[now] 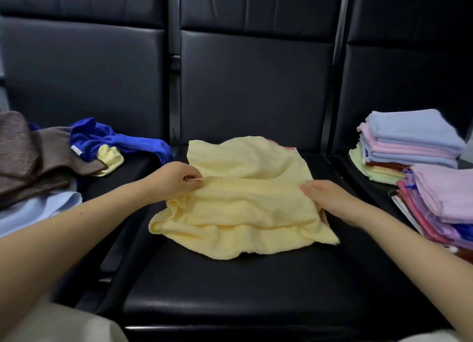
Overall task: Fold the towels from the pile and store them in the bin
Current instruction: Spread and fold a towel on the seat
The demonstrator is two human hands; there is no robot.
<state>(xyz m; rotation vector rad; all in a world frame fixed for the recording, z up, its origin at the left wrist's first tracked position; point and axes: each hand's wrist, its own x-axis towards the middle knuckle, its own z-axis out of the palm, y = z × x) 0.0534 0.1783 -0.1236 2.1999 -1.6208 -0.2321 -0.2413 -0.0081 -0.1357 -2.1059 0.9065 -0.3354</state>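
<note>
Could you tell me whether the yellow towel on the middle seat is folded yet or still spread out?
Partly folded: the yellow towel lies rumpled with one layer doubled over, both hands gripping its sides.

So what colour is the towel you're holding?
Pale yellow towel, seen from the head camera.

One camera only, worn on the head — it looks forward and down from close above the black seat. Wide-angle, it faces the seat backs beyond the fingertips; both forearms run in from the bottom corners, so nothing is shared with another view.
</note>
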